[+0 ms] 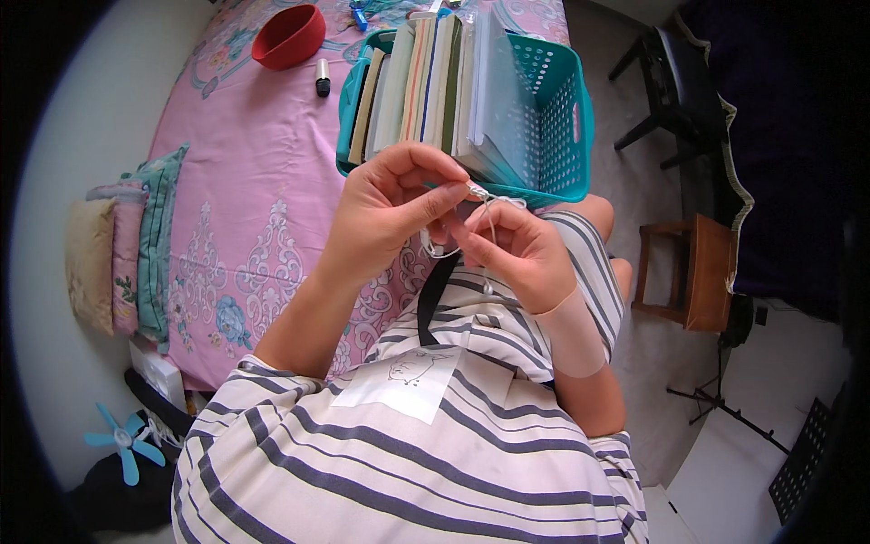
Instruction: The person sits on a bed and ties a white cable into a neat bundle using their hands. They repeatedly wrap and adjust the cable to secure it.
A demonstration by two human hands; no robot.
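Note:
Above my lap, both hands work close together on a thin white cord [490,218]. My left hand [399,199] pinches a knotted or braided bit of it between thumb and forefinger. Just to the right and a little lower, my right hand [521,254] is closed with thumb and forefinger on the cord. One loop of the cord hangs below the left fingers, and a loose end dangles under the right hand. Right behind the hands stands a teal plastic basket [573,168] holding several upright books [417,82] and clear plastic folders [498,91].
The basket sits on a bed with a pink flowered sheet [236,163]. A red bowl-shaped container [288,38] and a small black-and-white bottle [323,78] lie at the far left. Folded pillows [136,254] lean by the wall. A wooden stool [689,272] stands on the floor at right.

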